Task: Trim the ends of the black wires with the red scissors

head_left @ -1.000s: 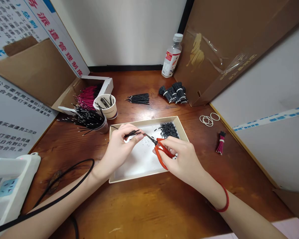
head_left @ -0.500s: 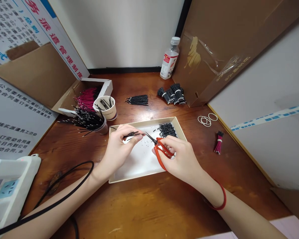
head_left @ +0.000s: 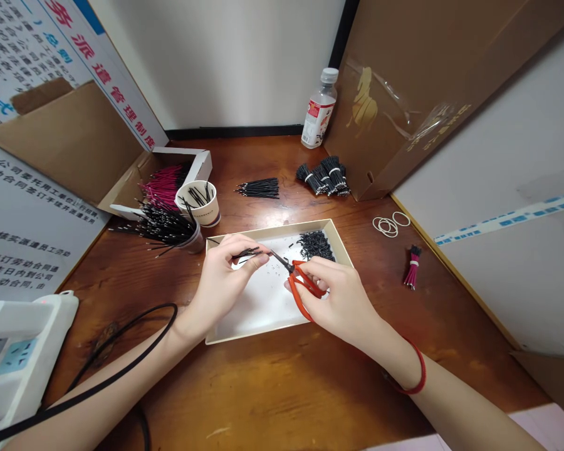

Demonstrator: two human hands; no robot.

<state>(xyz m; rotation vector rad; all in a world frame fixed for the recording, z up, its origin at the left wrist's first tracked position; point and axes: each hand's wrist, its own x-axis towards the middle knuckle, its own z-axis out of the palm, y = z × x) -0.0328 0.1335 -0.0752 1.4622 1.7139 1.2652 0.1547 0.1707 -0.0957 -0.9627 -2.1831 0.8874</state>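
Note:
My left hand (head_left: 224, 283) pinches a small bunch of black wires (head_left: 247, 254) between thumb and fingers, above a shallow white tray (head_left: 263, 313). My right hand (head_left: 338, 295) grips red-handled scissors (head_left: 301, 289), their narrow steel blades (head_left: 281, 261) pointing left, with the tips close to the wire ends. Both hands hover over the tray. A heap of black wire pieces (head_left: 316, 245) lies in the tray's far corner, and tiny dark scraps (head_left: 275, 269) are scattered on its white floor.
Paper cups of black wires (head_left: 200, 203) stand left of the tray, beside a box of pink-ended wires (head_left: 164, 185). Tied black bundles (head_left: 322, 177), a loose wire row (head_left: 258, 188), rubber bands (head_left: 386, 225), a pink bundle (head_left: 412, 268), a bottle (head_left: 318, 109) and a power strip (head_left: 19, 351) surround it.
The scissor blades have moved left, closer to the wire ends in my left hand. The left hand has barely moved.

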